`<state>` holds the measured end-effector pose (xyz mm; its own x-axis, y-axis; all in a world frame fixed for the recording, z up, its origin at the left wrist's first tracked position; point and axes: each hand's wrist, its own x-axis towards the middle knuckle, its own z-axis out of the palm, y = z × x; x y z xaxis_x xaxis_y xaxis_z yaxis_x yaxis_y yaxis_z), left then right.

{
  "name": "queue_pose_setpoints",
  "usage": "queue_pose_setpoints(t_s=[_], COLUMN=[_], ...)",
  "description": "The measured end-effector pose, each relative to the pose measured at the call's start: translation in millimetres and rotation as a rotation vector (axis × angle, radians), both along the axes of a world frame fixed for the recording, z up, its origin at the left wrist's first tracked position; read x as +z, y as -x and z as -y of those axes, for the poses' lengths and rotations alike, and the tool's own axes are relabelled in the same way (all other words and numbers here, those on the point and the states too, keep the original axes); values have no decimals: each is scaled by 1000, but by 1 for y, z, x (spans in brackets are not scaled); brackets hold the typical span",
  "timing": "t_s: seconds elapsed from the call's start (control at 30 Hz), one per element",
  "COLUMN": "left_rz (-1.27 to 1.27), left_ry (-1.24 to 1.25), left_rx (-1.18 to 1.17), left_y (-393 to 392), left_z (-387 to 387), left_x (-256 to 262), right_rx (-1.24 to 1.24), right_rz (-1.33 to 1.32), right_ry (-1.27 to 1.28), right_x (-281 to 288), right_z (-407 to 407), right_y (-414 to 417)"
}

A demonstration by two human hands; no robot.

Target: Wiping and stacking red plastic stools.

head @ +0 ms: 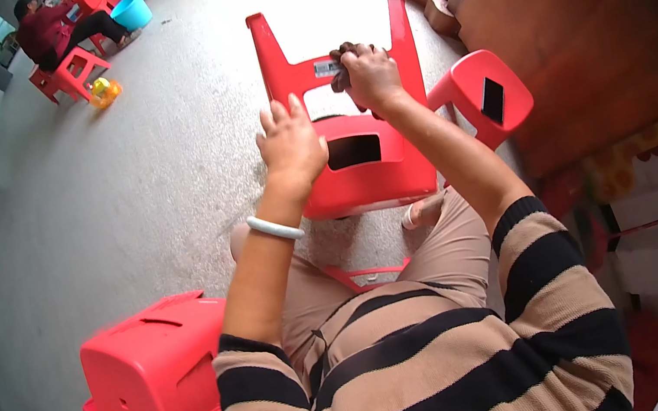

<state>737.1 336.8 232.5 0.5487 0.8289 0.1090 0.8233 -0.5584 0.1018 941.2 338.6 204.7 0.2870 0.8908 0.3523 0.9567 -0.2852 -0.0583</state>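
Observation:
In front of my knees a red plastic chair [366, 189] lies tipped over, its legs pointing away from me. A rectangular opening shows in its near panel. My right hand [373, 75] grips a bunched dark brown cloth [341, 79] against the crosspiece between the legs, beside a small label [324, 68]. Over the chair's left edge is my left hand [290, 143], fingers spread and nothing in it; whether it touches the plastic, I cannot tell. A pale bangle [275, 227] circles my left wrist.
A red stool [508, 78] bearing a dark phone [493, 100] stands to the right, beside a brown wooden panel [573, 17]. More red seating [135, 378] is at my lower left. Far left, another person [49, 33] sits near a blue bucket [131, 10] and an orange-yellow object [104, 93].

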Motion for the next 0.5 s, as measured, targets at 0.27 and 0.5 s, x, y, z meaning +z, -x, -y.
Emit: queue_pose_setpoints(t_s=[0.27,0.5], left_rz=[411,674], left_ry=[262,338], left_rx=[148,368], left_y=[-8,2], left_z=[-32,-49], left_x=[-103,-137], right_rx=[-82,-143], right_rz=[18,-117], right_ry=[-28,-163], right_x=[-10,-4], right_z=[-6,-15], right_y=[-6,19])
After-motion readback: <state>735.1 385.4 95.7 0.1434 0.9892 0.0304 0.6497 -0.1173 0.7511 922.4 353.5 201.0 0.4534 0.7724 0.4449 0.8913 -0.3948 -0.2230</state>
